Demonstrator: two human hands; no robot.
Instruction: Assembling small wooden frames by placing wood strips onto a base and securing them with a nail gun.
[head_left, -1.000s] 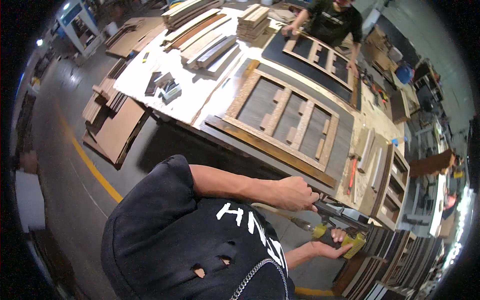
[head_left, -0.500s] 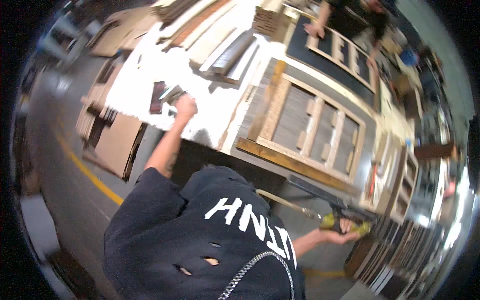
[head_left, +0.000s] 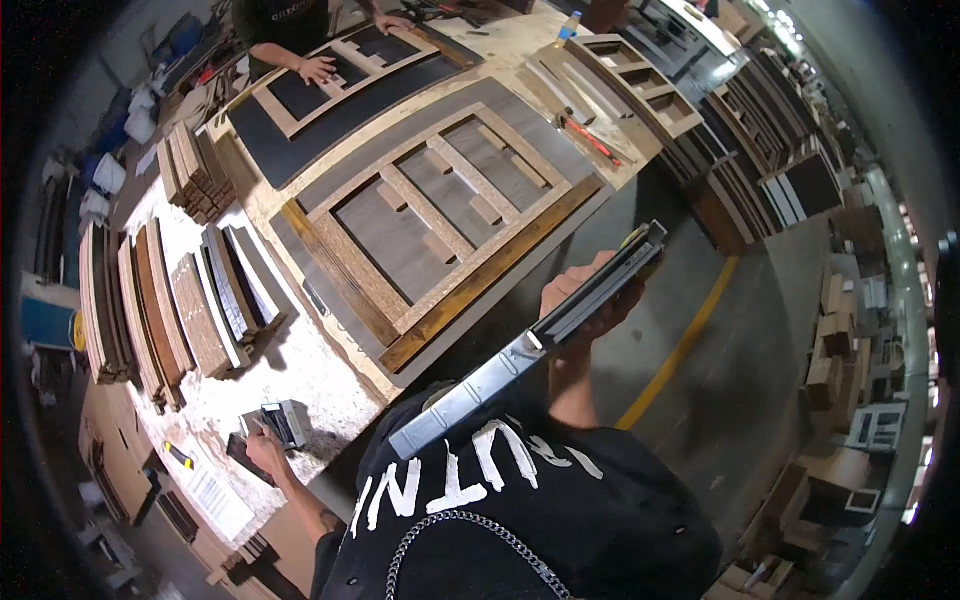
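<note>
My right hand (head_left: 572, 290) is wrapped round a nail gun, which is raised in front of my chest. Its long metal magazine (head_left: 465, 397) faces up, slid out toward my body, and the gun's body is mostly hidden behind the rail. On the table's near left part, my left hand (head_left: 264, 452) is closed at a small open box (head_left: 287, 424) with dark strips in it. Whatever its fingers hold is too small to make out. A particleboard frame (head_left: 375, 235) with crossbars and small blocks lies on a grey panel ahead, bordered by brown wooden strips (head_left: 495, 277).
Across the table, a co-worker's hand (head_left: 318, 70) rests on another frame (head_left: 290, 122). Stacked wood strips (head_left: 205, 315) lie at left, near a yellow-handled cutter (head_left: 178, 456) and a paper sheet (head_left: 215, 500). A red-handled hammer (head_left: 592, 137) lies at far right.
My right hand has brought the nail gun up from low at the right to in front of me, magazine upward. The view has turned rightward; my left hand stays by the small box.
</note>
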